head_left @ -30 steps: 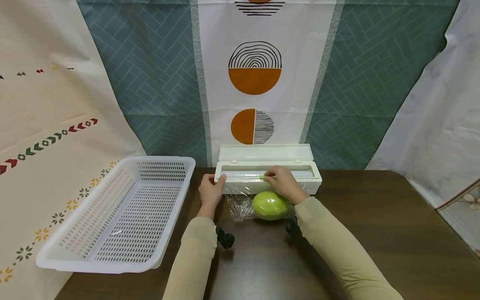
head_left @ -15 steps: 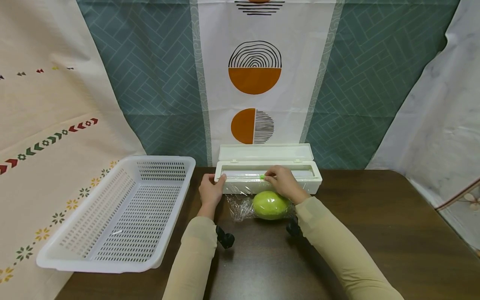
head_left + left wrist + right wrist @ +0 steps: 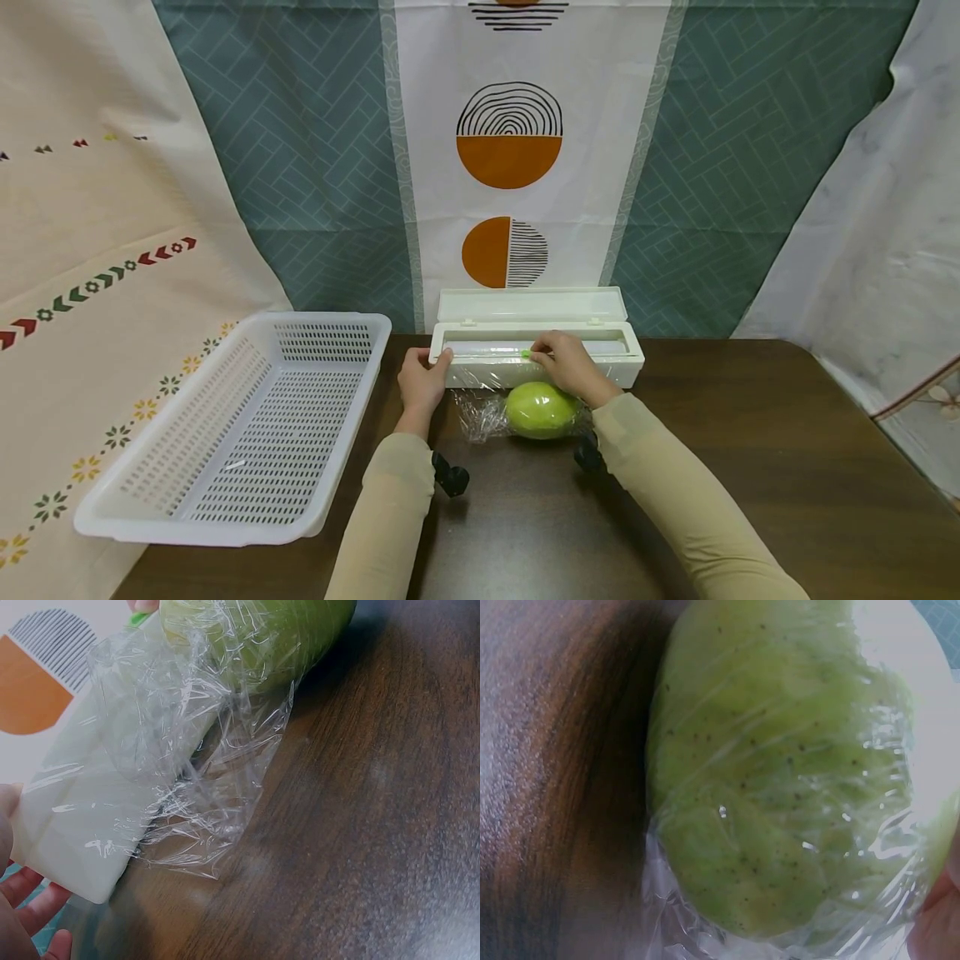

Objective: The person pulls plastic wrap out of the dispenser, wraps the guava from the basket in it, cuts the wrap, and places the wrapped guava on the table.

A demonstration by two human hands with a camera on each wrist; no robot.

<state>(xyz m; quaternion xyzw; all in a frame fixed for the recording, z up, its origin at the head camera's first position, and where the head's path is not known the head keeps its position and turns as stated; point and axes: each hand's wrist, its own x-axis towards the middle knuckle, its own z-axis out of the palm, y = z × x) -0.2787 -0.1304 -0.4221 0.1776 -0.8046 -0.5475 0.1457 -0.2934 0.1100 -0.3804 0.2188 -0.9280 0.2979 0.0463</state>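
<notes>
- The 2 hands are apart, both at the white box on the dark wooden surface (image 3: pixel 510 533).
- The left hand (image 3: pixel 422 385) grips the left end of the box (image 3: pixel 476 377), its thumb at the front top edge; the left wrist view shows fingers curled about that end.
- The right hand (image 3: pixel 567 367) pinches a small green slider (image 3: pixel 526 354) on the box's front rail, near the middle.
- The lid (image 3: pixel 532 306) stands raised at the back, and a pale roll (image 3: pixel 487 347) lies inside the box.
- The green fruit (image 3: pixel 542 410) lies on the surface just in front of the box, beside the right hand's wrist; the right wrist view shows dark specks on its skin.
- Clear film (image 3: pixel 480 417) covers the fruit, runs over the box's front and bunches in creases to the fruit's left.
- A white slotted basket (image 3: pixel 225 534) sits left of the box, well apart from the fruit.
- Behind hangs a patterned cloth (image 3: pixel 585 167) with 2 full circles, part orange and part black-lined.
</notes>
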